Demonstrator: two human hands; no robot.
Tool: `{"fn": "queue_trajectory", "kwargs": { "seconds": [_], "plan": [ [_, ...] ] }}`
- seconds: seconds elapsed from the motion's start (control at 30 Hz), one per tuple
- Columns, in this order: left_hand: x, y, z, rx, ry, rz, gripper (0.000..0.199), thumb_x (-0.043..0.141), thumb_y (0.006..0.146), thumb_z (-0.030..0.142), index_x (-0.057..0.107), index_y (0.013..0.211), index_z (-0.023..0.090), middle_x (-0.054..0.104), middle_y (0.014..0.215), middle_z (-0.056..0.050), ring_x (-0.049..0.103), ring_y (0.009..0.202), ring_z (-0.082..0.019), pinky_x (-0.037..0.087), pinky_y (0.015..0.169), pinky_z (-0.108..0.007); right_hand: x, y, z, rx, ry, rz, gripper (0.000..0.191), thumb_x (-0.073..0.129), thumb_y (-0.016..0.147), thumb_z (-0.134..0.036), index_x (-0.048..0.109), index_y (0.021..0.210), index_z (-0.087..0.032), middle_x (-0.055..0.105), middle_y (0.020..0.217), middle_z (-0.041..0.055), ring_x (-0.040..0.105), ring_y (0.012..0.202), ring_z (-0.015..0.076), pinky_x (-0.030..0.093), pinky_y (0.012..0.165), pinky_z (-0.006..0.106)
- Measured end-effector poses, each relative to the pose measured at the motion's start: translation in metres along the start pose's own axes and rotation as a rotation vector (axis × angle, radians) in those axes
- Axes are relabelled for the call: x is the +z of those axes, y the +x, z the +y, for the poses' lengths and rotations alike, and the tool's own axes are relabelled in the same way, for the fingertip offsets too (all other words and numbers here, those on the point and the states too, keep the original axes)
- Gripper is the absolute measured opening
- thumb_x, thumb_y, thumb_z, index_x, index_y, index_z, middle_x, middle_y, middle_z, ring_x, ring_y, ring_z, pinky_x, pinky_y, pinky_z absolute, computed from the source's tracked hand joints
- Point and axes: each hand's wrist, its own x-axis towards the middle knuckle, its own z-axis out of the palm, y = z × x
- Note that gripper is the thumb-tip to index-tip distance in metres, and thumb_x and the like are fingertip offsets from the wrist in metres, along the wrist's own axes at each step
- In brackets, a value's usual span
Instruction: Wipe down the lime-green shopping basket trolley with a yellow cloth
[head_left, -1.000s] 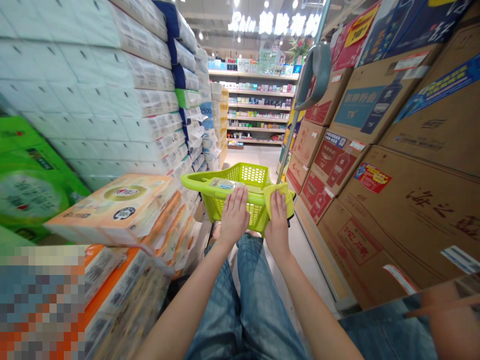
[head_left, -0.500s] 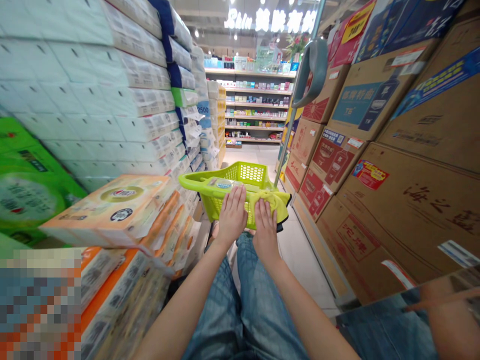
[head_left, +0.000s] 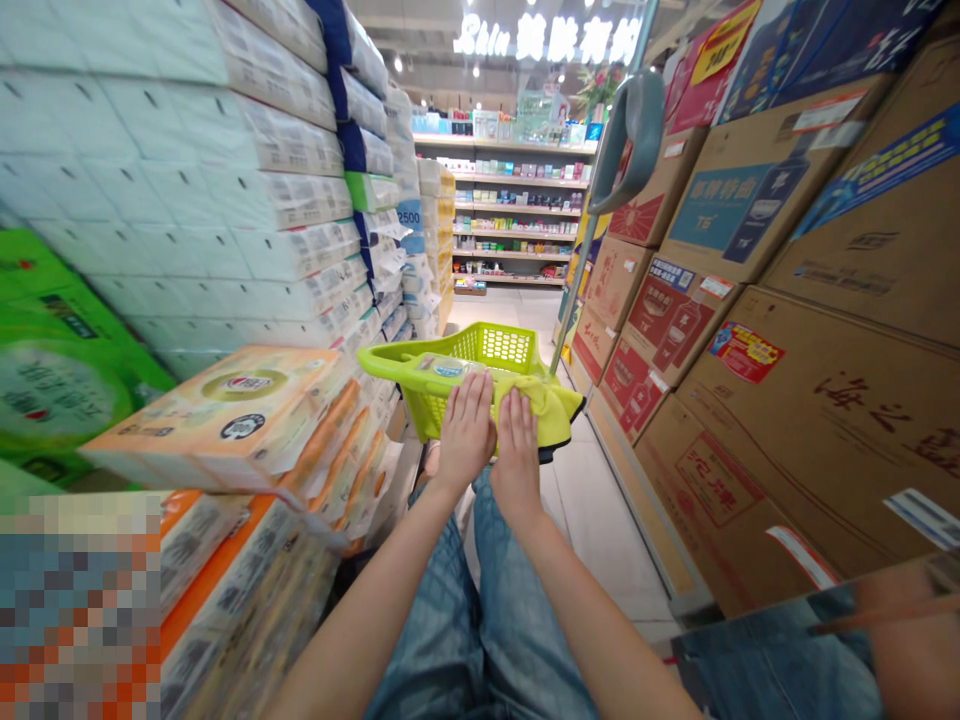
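A lime-green plastic shopping basket (head_left: pixel 384 362) with a pole handle (head_left: pixel 628 140) stands before my knees, its lattice sides partly visible. My left hand (head_left: pixel 468 425) grips the near rim, fingers together over the edge and thumb hidden. Beside it, my right hand (head_left: pixel 516 440) presses a yellow cloth (head_left: pixel 553 412) with a dark edge onto the same rim. Part of the cloth drapes past the basket's right corner. A clear label holder (head_left: pixel 442 368) lies on the rim left of my fingers.
Stacked tissue packs (head_left: pixel 172 200) rise on the left, with orange packs (head_left: pixel 225 400) lower down nearby. Cardboard cartons (head_left: pixel 840 400) line the right side. Tiled floor (head_left: pixel 600 500) runs between them toward stocked shelves (head_left: pixel 517 210).
My right hand and the cloth under it have slid left along the rim, closer to my left hand. My left hand and the basket stay in place.
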Motion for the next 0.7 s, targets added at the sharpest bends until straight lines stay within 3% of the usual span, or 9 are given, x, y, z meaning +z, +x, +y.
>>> {"fn": "queue_trajectory", "kwargs": {
  "seconds": [0.17,0.33,0.5,0.6,0.7],
  "plan": [
    [-0.001,-0.001,-0.003,0.002,0.010,-0.011,0.061,0.033,0.096,0.017,0.019,0.155,0.011,0.039,0.156,-0.013,0.028,0.148,-0.023,0.024,0.121,-0.044,0.003,-0.001,-0.008,-0.028,-0.010,-0.037,0.079,0.029,0.087,-0.001,-0.002,0.158,-0.017,0.021,0.164,0.0103,0.005,0.153,0.0194,0.023,0.122,0.052],
    [-0.005,0.001,0.001,0.004,-0.052,-0.006,0.070,0.042,0.090,0.016,0.018,0.156,0.010,0.038,0.156,-0.014,0.027,0.148,-0.025,0.022,0.122,-0.045,-0.018,-0.013,0.022,-0.065,-0.010,-0.025,0.086,0.031,0.083,0.003,-0.003,0.158,-0.021,0.021,0.164,0.0091,0.008,0.153,0.0198,0.022,0.123,0.053],
    [-0.003,0.001,0.002,0.000,-0.080,0.015,0.073,0.044,0.087,0.014,0.018,0.155,0.009,0.039,0.156,-0.014,0.027,0.148,-0.026,0.021,0.122,-0.045,-0.034,0.004,0.052,0.009,0.093,0.071,0.090,0.028,0.078,0.005,-0.003,0.158,-0.023,0.013,0.166,0.0065,0.007,0.153,0.0210,0.023,0.122,0.053],
    [-0.002,0.001,0.002,0.003,-0.093,0.021,0.074,0.043,0.087,0.012,0.016,0.155,0.009,0.037,0.156,-0.014,0.025,0.149,-0.026,0.023,0.121,-0.045,-0.034,0.011,0.048,0.056,0.133,0.097,0.089,0.027,0.078,0.005,-0.002,0.158,-0.023,0.012,0.166,0.0058,0.006,0.153,0.0200,0.024,0.122,0.052],
    [-0.002,0.001,0.001,0.012,-0.101,0.021,0.075,0.042,0.087,0.012,0.013,0.156,0.009,0.034,0.158,-0.014,0.023,0.150,-0.026,0.025,0.121,-0.045,-0.023,0.006,0.028,0.074,0.069,0.074,0.083,0.031,0.084,-0.001,-0.004,0.158,-0.019,0.012,0.166,0.0102,0.003,0.153,0.0219,0.020,0.122,0.055]
  ]
}}
